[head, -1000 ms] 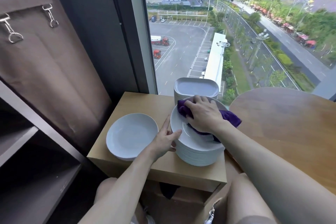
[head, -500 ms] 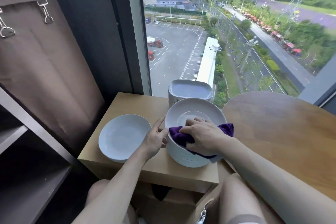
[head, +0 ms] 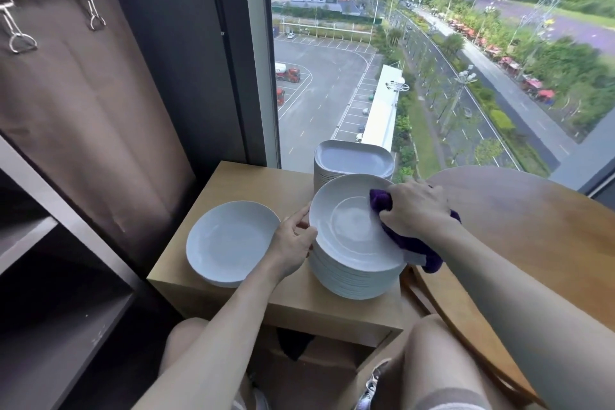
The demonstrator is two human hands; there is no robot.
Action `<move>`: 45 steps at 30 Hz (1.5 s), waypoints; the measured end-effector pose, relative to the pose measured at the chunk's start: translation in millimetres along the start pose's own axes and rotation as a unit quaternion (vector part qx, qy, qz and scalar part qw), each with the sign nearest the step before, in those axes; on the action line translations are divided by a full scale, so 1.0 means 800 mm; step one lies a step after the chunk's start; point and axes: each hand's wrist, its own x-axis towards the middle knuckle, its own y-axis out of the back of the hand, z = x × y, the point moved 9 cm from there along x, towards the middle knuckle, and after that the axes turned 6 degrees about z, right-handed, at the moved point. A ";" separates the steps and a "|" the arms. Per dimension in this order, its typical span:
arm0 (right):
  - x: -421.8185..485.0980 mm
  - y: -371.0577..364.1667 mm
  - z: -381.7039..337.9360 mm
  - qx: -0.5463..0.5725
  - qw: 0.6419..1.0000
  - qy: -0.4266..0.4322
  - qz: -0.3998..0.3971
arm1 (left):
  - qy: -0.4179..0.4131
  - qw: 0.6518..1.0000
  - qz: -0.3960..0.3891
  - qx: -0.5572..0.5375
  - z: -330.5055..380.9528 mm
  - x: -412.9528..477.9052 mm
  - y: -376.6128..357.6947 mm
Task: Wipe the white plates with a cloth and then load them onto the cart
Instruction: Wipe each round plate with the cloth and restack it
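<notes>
A: The top plate (head: 349, 226) lies on the tall stack (head: 352, 280), at the right of the small table (head: 253, 183). The left hand (head: 293, 243) pinches its left rim; the right hand (head: 414, 210) is closed on the purple cloth (head: 409, 243) and presses it at the right side.

B: So the left hand is nearer to lift it?

A: I think so. One single plate (head: 231, 243) lies just left, and square dishes (head: 352, 160) stand behind. The shelf (head: 66, 336) at far left may be the cart.

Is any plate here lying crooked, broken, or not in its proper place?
Yes: the top plate sits tilted on the round stack, tipped by the left hand while the right hand wipes with the purple cloth. Nothing looks broken.
</notes>
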 end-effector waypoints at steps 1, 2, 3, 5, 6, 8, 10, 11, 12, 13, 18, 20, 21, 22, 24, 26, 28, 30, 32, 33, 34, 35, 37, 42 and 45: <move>0.007 -0.001 -0.008 -0.010 1.000 -0.005 0.020 | 0.006 1.000 -0.004 -0.005 -0.002 -0.001 -0.002; 0.012 -0.003 -0.016 -0.015 0.999 -0.009 0.039 | 0.014 1.000 -0.009 -0.004 -0.005 -0.002 -0.003; 0.017 -0.005 -0.025 -0.019 0.998 -0.010 0.056 | 0.021 1.000 -0.013 0.001 -0.007 -0.003 -0.003; 0.023 -0.009 -0.041 -0.023 0.997 -0.001 0.076 | 0.030 0.999 -0.018 0.003 -0.008 -0.004 -0.001; 0.025 -0.011 -0.050 -0.018 0.997 0.008 0.079 | 0.033 0.999 -0.021 0.000 -0.008 -0.004 0.000; 0.026 -0.014 -0.070 0.014 0.997 0.035 0.069 | 0.039 0.999 -0.028 -0.003 -0.009 -0.004 0.000; 0.021 -0.018 -0.100 0.058 0.994 0.077 0.046 | 0.044 0.998 -0.035 -0.008 -0.013 -0.005 0.000; 0.016 -0.019 -0.115 0.080 0.991 0.098 0.034 | 0.046 0.998 -0.035 -0.012 -0.014 -0.006 0.000; 0.010 -0.020 -0.127 0.102 0.988 0.113 0.023 | 0.044 0.998 -0.035 -0.016 -0.014 -0.007 0.000; 0.002 -0.021 -0.136 0.121 0.985 0.125 0.014 | 0.039 0.998 -0.035 -0.020 -0.012 -0.007 -0.001; -0.032 -0.026 -0.146 0.141 0.972 0.181 -0.052 | 0.028 0.999 -0.030 0.004 -0.017 -0.007 0.002; -0.040 -0.027 -0.143 0.151 0.967 0.185 -0.091 | 0.032 0.999 -0.028 -0.001 -0.018 -0.009 0.003; -0.044 -0.027 -0.141 0.157 0.964 0.185 -0.109 | 0.031 0.999 -0.028 -0.003 -0.016 -0.009 0.002; -0.048 -0.026 -0.138 0.161 0.961 0.184 -0.127 | 0.029 0.999 -0.028 -0.003 -0.014 -0.009 0.001; -0.058 -0.024 -0.130 0.156 0.957 0.186 -0.157 | 0.027 0.999 -0.027 -0.003 -0.012 -0.010 0.001; -0.068 -0.023 -0.119 0.128 0.958 0.194 -0.166 | 0.027 0.999 -0.028 -0.004 -0.010 -0.011 0.002; -0.075 -0.020 -0.105 0.086 0.964 0.202 -0.152 | 0.024 0.999 -0.035 -0.001 -0.007 -0.013 0.001; -0.078 -0.016 -0.089 0.044 0.970 0.198 -0.132 | 0.024 0.999 -0.040 0.006 -0.006 -0.014 0.002; -0.076 -0.014 -0.072 0.012 0.977 0.176 -0.119 | 0.024 0.999 -0.039 0.019 -0.007 -0.012 0.004; -0.074 -0.013 -0.062 -0.001 0.981 0.157 -0.117 | 0.022 0.999 -0.038 0.027 -0.007 -0.010 0.004; -0.070 -0.012 -0.051 -0.012 0.984 0.135 -0.115 | 0.021 0.999 -0.036 0.035 -0.007 -0.008 0.005; -0.065 -0.010 -0.040 -0.022 0.987 0.112 -0.112 | 0.019 0.998 -0.033 0.041 -0.006 -0.006 0.005; -0.051 -0.006 -0.019 -0.032 0.992 0.062 -0.102 | 0.016 0.998 -0.028 0.044 -0.004 -0.003 0.004; -0.014 -0.001 -0.007 -0.044 0.999 0.008 -0.016 | 0.017 0.999 -0.018 0.041 -0.003 0.000 0.005; 0.003 -0.006 -0.020 -0.044 0.998 0.008 0.037 | 0.013 0.998 -0.031 0.045 -0.002 0.001 0.005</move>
